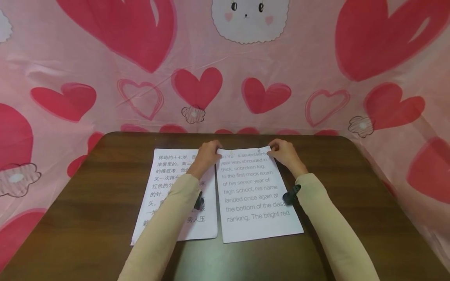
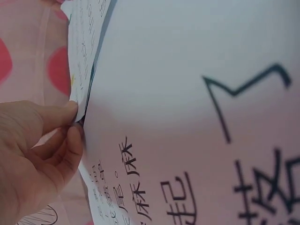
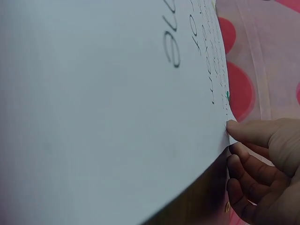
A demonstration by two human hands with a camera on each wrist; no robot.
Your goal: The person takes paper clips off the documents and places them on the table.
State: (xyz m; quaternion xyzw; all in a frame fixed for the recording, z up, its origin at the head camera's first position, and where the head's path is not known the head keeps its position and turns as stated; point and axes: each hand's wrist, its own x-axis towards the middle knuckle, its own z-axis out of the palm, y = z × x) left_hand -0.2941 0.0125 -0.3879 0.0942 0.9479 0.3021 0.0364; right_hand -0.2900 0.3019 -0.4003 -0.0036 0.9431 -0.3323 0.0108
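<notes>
Two white printed papers lie side by side on the table, one with Chinese text [image 1: 165, 168] on the left and one with English text [image 1: 251, 191] on the right. My left hand [image 1: 207, 156] pinches the English paper's top left corner between thumb and fingers, its forearm across the Chinese paper. At the top right corner, the thumb and fingers of my right hand [image 1: 284, 154] pinch the same paper. A small dark paper clip [image 1: 259, 150] sits on its top edge. In the right wrist view the English paper [image 3: 117, 93] bows up at its side edge.
The dark brown wooden table [image 1: 88, 203] has rounded far corners. Behind it hangs a pink cloth [image 1: 232, 97] printed with hearts. A black wrist device [image 1: 291, 194] at the right cuff overlaps the English paper's right edge in the head view.
</notes>
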